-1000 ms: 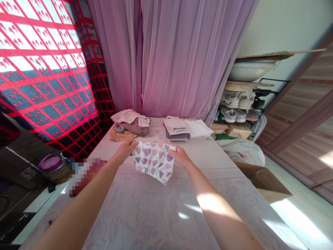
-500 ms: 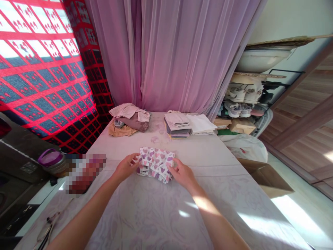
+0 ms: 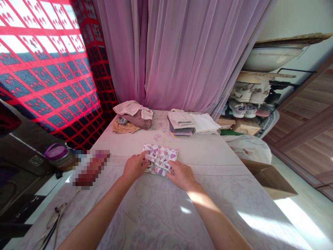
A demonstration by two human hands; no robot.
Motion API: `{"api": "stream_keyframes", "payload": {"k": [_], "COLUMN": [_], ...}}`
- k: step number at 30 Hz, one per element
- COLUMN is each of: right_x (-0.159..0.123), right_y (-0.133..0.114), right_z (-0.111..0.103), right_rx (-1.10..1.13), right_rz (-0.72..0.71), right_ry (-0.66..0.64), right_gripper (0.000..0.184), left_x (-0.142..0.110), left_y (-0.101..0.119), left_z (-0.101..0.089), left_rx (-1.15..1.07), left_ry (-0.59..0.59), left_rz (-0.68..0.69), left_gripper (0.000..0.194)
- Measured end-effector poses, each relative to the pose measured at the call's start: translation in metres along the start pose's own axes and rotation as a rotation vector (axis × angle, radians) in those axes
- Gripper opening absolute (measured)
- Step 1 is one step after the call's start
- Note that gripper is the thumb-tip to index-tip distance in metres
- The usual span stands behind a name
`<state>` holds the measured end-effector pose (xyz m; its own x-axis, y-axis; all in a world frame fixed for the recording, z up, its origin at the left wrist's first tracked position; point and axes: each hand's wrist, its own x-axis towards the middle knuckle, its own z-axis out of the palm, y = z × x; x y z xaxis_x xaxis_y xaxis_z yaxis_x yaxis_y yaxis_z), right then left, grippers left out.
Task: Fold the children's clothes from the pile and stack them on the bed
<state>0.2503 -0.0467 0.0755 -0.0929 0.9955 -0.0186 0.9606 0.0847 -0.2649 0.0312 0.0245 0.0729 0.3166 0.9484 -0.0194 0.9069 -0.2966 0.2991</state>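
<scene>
Heart-print cloth (image 3: 160, 160), soft, light and best taken at its folded edges, is touched from either side by the left hand (image 3: 134, 167) and right hand (image 3: 182, 175), fingers (image 3: 142, 160) laid flat, not pinching.

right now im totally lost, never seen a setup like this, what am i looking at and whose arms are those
There's no machine here: these are a person's own bare arms, seen through a camera worn on their head, which looks forward and down, so all three pictures come from that one spot. The left hand and right hand both rest on a heart-print garment, bunched on a pale floral cover. Farther along that cover lie a heap of clothes and a folded stack.
</scene>
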Motion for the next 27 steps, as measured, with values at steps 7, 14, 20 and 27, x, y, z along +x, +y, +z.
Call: {"api": "stream_keyframes", "payload": {"k": [7, 14, 20, 27], "right_x": [0.005, 0.007, -0.004, -0.007], "right_y": [0.001, 0.012, 0.021, 0.013], "right_z": [0.003, 0.03, 0.057, 0.042], "right_rx": [-0.014, -0.049, -0.023, 0.137], "right_rz": [-0.005, -0.029, -0.102, -0.107], "right_ry": [0.109, 0.38, 0.386, 0.283], "right_gripper": [0.028, 0.027, 0.02, 0.026], "left_x": [0.009, 0.001, -0.026, -0.028], "left_y": [0.017, 0.013, -0.015, -0.022], "left_z": [-0.004, 0.011, 0.038, 0.031], "left_rx": [0.024, -0.298, -0.133, -0.09], "left_ry": [0.081, 0.268, 0.285, 0.275], "left_rz": [0.073, -0.064, 0.25, 0.244], "left_gripper": [0.047, 0.03, 0.032, 0.031]}}
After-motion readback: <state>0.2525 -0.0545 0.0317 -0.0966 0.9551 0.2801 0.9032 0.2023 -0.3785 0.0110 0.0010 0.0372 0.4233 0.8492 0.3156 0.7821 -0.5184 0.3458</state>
